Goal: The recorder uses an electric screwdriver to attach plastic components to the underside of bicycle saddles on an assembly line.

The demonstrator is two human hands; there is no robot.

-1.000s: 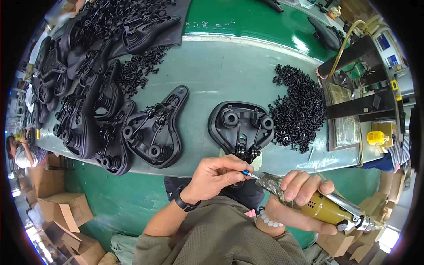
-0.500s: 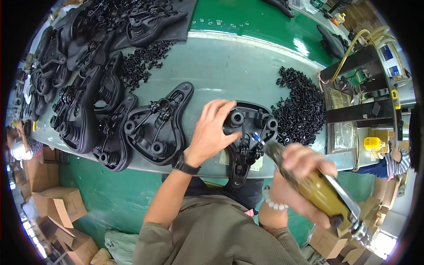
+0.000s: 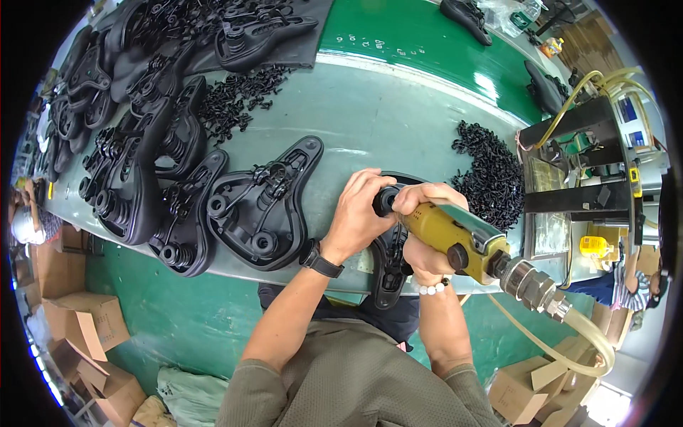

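A black bicycle saddle (image 3: pixel 390 281) lies underside up at the bench's near edge, its nose toward me. My left hand (image 3: pixel 361 222) grips its left rear part, fingers at the round spring end (image 3: pixel 385 201). In my right hand (image 3: pixel 422 257) is a yellow pneumatic screwdriver (image 3: pixel 445 233), fingers wrapped round its body and a metal lever along its side. The screwdriver's front end is over the saddle beside my left fingers; its tip is hidden by my hands. From its rear coupling (image 3: pixel 530 285) runs a clear air hose (image 3: pixel 594 341).
More upturned saddles (image 3: pixel 267 203) stand to the left, several stacked and leaning. Heaps of small black screws lie at right (image 3: pixel 491 178) and at back left (image 3: pixel 238 99). A dark metal rack (image 3: pixel 576 188) stands on the bench's right. Cardboard boxes (image 3: pixel 85 324) are on the floor.
My right hand has brought the pneumatic screwdriver left and over the saddle, close to my left hand. The air hose now shows. My left hand stays at the saddle's rear.
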